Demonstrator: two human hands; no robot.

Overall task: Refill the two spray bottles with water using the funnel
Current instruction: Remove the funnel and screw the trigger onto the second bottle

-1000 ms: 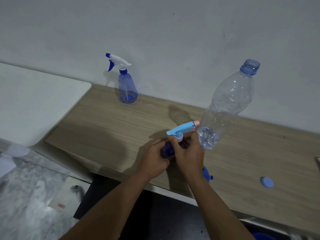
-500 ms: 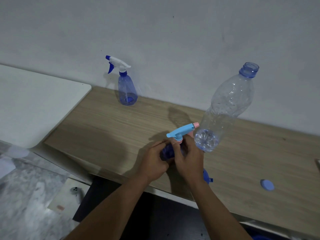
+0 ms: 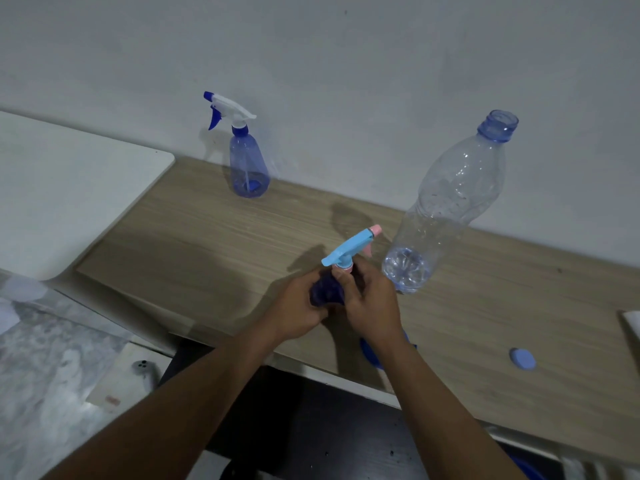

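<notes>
A dark blue spray bottle (image 3: 323,291) with a light blue and pink trigger head (image 3: 349,249) stands on the wooden table (image 3: 194,247) near its front edge. My left hand (image 3: 298,311) grips its body. My right hand (image 3: 369,303) holds its neck just under the head. A second spray bottle (image 3: 247,168), translucent blue with a white head, stands at the back by the wall. A large clear water bottle (image 3: 450,202) stands uncapped to the right of my hands, with a little water at the bottom. A blue funnel (image 3: 369,355) lies partly hidden under my right wrist.
A light blue cap (image 3: 523,358) lies on the table to the right. A white surface (image 3: 69,188) adjoins the table on the left. The wall runs close behind the bottles. Below the front edge there is a marbled floor (image 3: 45,393).
My hands stay on the dark blue spray bottle and have shifted only slightly. The trigger head has tilted up a little. Nothing else has moved.
</notes>
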